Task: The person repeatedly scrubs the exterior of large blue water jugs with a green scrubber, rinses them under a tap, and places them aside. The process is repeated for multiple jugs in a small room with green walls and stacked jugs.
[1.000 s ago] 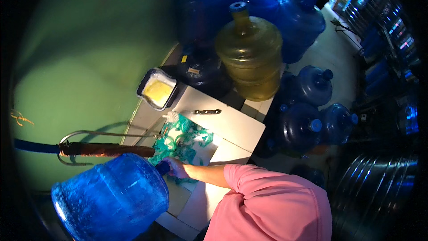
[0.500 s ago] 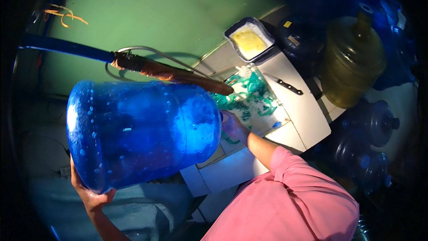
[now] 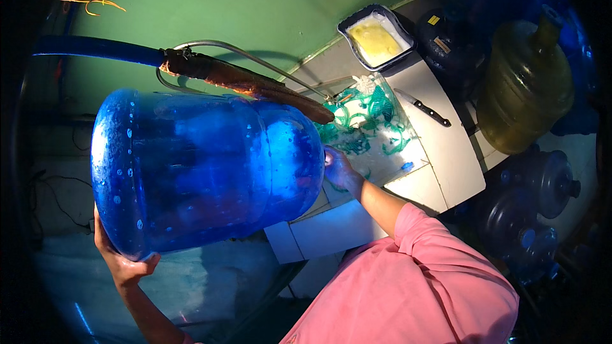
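A large translucent blue water jug (image 3: 204, 172) lies sideways in the air in front of me, wet with droplets. Its broad base faces left and its neck end faces right. My left hand (image 3: 124, 258) cups the lower edge of the base, thumb along the underside. At the other end my right hand (image 3: 343, 169) closes around the neck, which its fingers mostly hide. Just behind the jug, a rusty brown rod (image 3: 248, 89) on a blue pipe (image 3: 102, 50) slants down to the right, with a thin bent grey tube (image 3: 239, 57) beside it.
Beyond my right hand, green netting (image 3: 376, 114) lies on a tiled counter (image 3: 446, 172). A black-handled knife (image 3: 433, 113) and a dark tub (image 3: 376, 37) with yellowish contents stand there too. Several more jugs, one olive-yellow (image 3: 526, 89), crowd the right. A green wall rises behind.
The view has shifted, so the counter and its items sit farther right and higher. The jug and both hands also appear higher; both hands keep their hold.
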A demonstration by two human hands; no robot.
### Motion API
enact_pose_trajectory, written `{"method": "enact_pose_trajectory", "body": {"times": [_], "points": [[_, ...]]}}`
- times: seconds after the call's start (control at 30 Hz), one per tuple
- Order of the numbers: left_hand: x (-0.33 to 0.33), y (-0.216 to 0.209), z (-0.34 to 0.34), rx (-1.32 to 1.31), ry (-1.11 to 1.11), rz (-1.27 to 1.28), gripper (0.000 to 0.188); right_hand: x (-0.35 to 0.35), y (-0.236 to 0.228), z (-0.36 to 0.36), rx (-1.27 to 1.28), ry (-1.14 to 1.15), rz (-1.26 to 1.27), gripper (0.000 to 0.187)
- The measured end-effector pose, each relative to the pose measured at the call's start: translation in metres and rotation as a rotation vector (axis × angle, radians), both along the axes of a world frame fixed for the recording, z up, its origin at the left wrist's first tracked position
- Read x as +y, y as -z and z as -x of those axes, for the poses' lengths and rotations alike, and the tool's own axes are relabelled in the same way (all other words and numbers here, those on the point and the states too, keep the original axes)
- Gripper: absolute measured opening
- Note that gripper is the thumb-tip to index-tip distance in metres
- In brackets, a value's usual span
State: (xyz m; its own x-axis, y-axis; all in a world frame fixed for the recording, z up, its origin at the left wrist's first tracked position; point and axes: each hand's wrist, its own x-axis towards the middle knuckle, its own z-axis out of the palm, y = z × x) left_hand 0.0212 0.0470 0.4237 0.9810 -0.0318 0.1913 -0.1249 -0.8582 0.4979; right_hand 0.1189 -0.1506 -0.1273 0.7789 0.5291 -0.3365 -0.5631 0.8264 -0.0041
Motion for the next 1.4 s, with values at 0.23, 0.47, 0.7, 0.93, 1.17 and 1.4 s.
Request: {"method": "enact_pose_trajectory", "body": {"times": [0.23,0.47,0.7,0.93,1.17,1.4], "points": [[-0.009,-0.003,-0.002,0.018,0.019,-0.015,0.119,-0.004,-0.001,0.006,-0.014,-0.024,0.005,0.029],[-0.026,-0.004,-0.005,0.008,0.026,-0.080,0.119,-0.011,-0.011,0.012,-0.009,-0.013,-0.007,0.028],[-0.046,-0.003,-0.010,0.060,0.025,-0.066,0.121,-0.015,-0.011,0.015,0.005,-0.008,0.042,0.030],[-0.060,0.002,-0.011,0.102,-0.038,-0.140,0.123,-0.016,-0.005,0.016,0.009,0.003,0.066,0.028],[-0.081,0.005,-0.016,0.102,-0.009,-0.071,0.121,-0.015,-0.006,0.018,0.086,-0.004,0.054,0.025],[-0.105,0.022,-0.016,0.103,-0.010,-0.098,0.118,0.021,0.027,0.024,0.122,-0.016,0.190,0.031]]}}
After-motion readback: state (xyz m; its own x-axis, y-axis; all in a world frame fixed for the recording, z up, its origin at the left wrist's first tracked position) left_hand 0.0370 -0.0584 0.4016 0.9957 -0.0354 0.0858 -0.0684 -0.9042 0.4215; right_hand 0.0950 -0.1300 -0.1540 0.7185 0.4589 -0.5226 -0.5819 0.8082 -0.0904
